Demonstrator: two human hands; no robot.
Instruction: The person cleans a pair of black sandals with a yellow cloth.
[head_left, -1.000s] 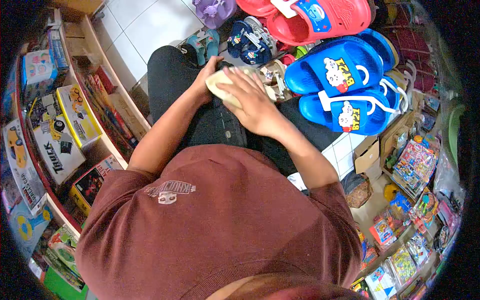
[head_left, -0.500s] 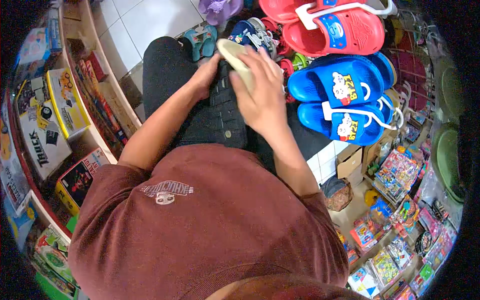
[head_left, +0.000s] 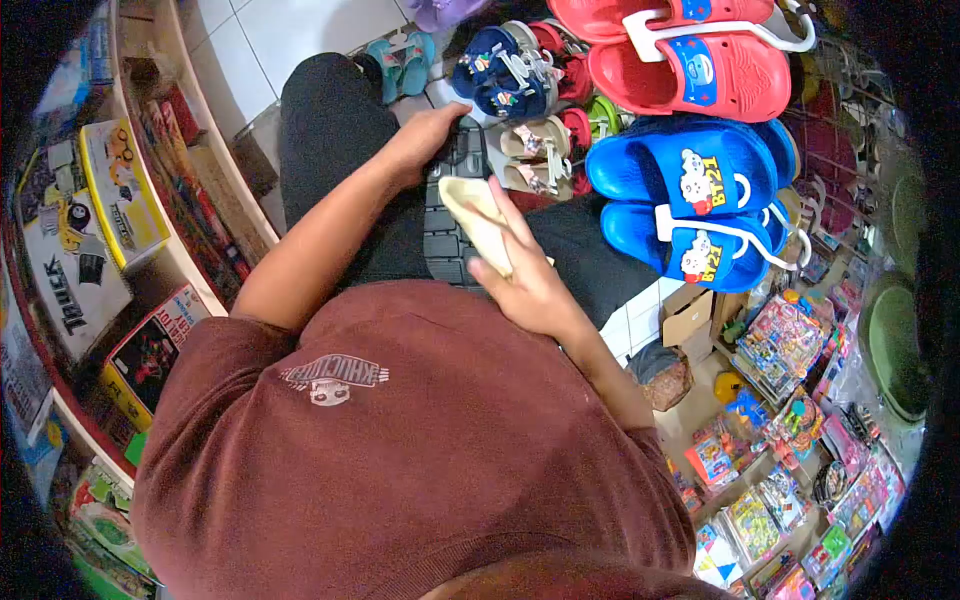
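Note:
A black, ridged plastic case (head_left: 441, 246) rests across my lap; its exact kind I cannot make out. My left hand (head_left: 425, 142) grips its far end, fingers curled over the edge. My right hand (head_left: 532, 288) is closed on a folded cream cloth (head_left: 474, 214), which lies against or just above the near part of the case. The cloth and the hand cover some of the case's right side.
Blue slippers (head_left: 690, 185) and red clogs (head_left: 690, 75) hang at the right. Navy sandals (head_left: 505, 80) and teal sandals (head_left: 402, 65) are beyond my knees. Shelves with boxed toys (head_left: 125, 190) stand close on the left. Packaged toys (head_left: 780, 345) fill the lower right.
My right hand has drawn the cloth back towards my body along the case. My left hand has shifted slightly farther out, to the case's far end.

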